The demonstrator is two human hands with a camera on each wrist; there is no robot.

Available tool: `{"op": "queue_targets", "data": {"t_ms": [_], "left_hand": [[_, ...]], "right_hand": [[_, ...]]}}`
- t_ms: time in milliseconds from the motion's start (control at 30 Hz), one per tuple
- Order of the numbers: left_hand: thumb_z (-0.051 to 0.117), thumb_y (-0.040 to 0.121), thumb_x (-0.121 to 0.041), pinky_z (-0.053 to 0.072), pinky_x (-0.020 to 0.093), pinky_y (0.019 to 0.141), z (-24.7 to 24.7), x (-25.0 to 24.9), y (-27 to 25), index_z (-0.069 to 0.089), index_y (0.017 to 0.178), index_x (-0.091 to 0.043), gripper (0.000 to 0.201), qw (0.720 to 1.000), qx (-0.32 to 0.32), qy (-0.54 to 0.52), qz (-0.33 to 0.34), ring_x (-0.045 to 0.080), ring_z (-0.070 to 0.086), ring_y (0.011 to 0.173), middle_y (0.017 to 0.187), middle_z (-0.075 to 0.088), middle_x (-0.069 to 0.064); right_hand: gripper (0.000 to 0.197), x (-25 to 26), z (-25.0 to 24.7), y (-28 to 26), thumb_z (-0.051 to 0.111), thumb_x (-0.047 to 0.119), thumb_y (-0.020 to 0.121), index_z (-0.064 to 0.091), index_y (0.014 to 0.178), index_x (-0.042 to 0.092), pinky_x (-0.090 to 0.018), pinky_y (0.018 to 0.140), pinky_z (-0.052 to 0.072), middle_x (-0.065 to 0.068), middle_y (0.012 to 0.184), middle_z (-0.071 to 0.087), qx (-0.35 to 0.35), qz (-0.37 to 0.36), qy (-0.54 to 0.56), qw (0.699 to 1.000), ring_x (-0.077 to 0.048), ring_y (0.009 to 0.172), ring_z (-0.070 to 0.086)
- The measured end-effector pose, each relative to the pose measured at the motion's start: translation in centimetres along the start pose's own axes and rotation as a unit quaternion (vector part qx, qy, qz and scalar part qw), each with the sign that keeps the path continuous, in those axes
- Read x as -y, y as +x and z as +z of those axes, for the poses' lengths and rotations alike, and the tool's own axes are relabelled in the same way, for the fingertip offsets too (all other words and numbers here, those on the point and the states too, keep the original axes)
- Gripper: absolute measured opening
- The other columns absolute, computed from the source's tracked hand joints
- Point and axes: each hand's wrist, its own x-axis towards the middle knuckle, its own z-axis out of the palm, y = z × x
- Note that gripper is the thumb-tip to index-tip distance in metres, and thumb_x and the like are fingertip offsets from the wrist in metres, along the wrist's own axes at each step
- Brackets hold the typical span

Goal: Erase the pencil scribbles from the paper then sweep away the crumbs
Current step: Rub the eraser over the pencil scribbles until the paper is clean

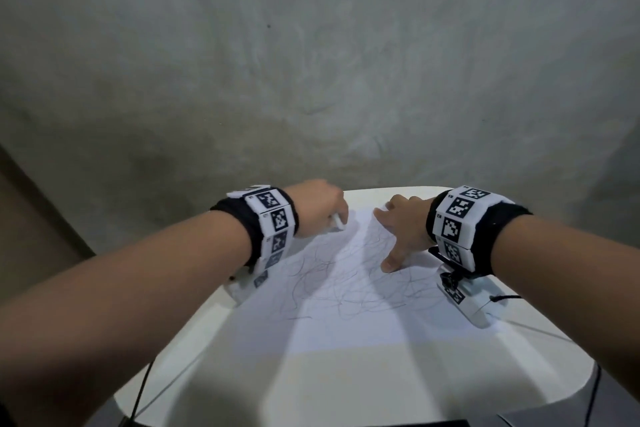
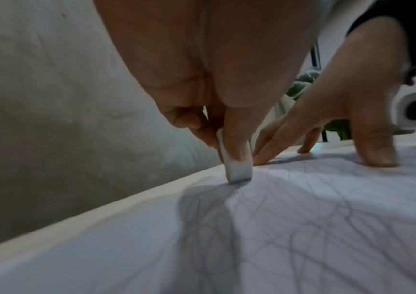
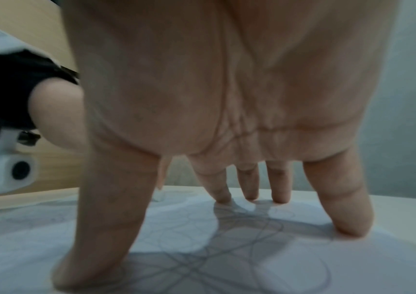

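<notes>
Left hand (image 1: pixel 317 208) pinches a white eraser (image 1: pixel 96 222) btwn thumb and fingers, eraser's lower end pressed onto the paper (image 1: pixel 349 308) near the tabletop's (image 1: pixel 311 388) far-left corner; wrist view shows it standing nearly upright on the sheet. Right hand (image 1: pixel 403 229) is splayed w/ straight fingers, holding nothing, thumb and fingertips (image 3: pixel 281 196) pressing the paper down toward the far-right side. Paper lies flat mid-tabletop, pencil scribbles (image 1: pixel 346 284) cover its far half up to both hands; crumbs too small to make out.
</notes>
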Motion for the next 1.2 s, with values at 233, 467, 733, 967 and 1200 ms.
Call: {"op": "queue_targets", "data": {"t_ms": [233, 467, 733, 967, 1200], "left_hand": [[0.053, 0.092, -0.007, 0.045, 0.029, 0.090, -2.1, -0.4, 1.3, 0.068, 0.118, -0.018, 0.032, 1.000, 0.006, 0.023, -0.010, 0.025, 0.059, 0.109, 0.117, 0.067, 0.004], [0.054, 0.088, -0.005, 0.043, 0.026, 0.087, -0.7, 0.5, -0.2, 0.071, 0.113, -0.018, 0.033, 0.999, 0.040, -0.019, -0.012, 0.023, 0.059, 0.107, 0.115, 0.066, 0.003], [0.057, 0.089, -0.008, 0.046, 0.035, 0.092, -0.9, -0.3, 1.6, 0.071, 0.112, -0.018, 0.029, 0.999, -0.029, -0.011, -0.028, 0.026, 0.060, 0.107, 0.113, 0.068, 0.003], [0.052, 0.093, -0.009, 0.044, 0.028, 0.088, -1.1, 0.9, -1.6, 0.068, 0.116, -0.023, 0.032, 0.994, 0.110, 0.000, -0.025, 0.018, 0.057, 0.106, 0.118, 0.064, -0.001], [0.059, 0.090, -0.020, 0.050, 0.038, 0.089, -0.9, -0.1, 1.0, 0.068, 0.114, -0.028, 0.026, 0.998, -0.010, 0.044, -0.045, 0.027, 0.059, 0.107, 0.112, 0.068, 0.000]], "right_hand": [[0.090, 0.2, -0.3, -0.3, 0.065, 0.066, 0.072, 0.032, 0.140, 0.016, -0.044, 0.096, 0.040, -0.009, 0.143, 0.032, 0.010, 0.001, 0.002, 1.000, -0.031, 0.127, 0.041], [0.088, 0.1, -0.5, -0.4, 0.066, 0.064, 0.072, 0.033, 0.138, 0.016, -0.043, 0.097, 0.040, -0.008, 0.145, 0.031, 0.008, -0.003, 0.014, 1.000, -0.030, 0.129, 0.039], [0.084, 0.1, -0.5, -0.5, 0.068, 0.064, 0.071, 0.037, 0.133, 0.015, -0.044, 0.095, 0.041, -0.009, 0.142, 0.033, 0.008, -0.003, 0.019, 1.000, -0.031, 0.126, 0.042], [0.093, 0.0, -0.5, -0.4, 0.066, 0.063, 0.073, 0.028, 0.144, 0.017, -0.043, 0.098, 0.040, -0.009, 0.146, 0.029, 0.009, -0.004, 0.018, 1.000, -0.030, 0.130, 0.038], [0.095, 0.3, -0.4, -0.4, 0.066, 0.064, 0.073, 0.028, 0.145, 0.016, -0.042, 0.097, 0.040, -0.010, 0.146, 0.030, 0.008, 0.001, 0.015, 1.000, -0.030, 0.129, 0.039]]}}
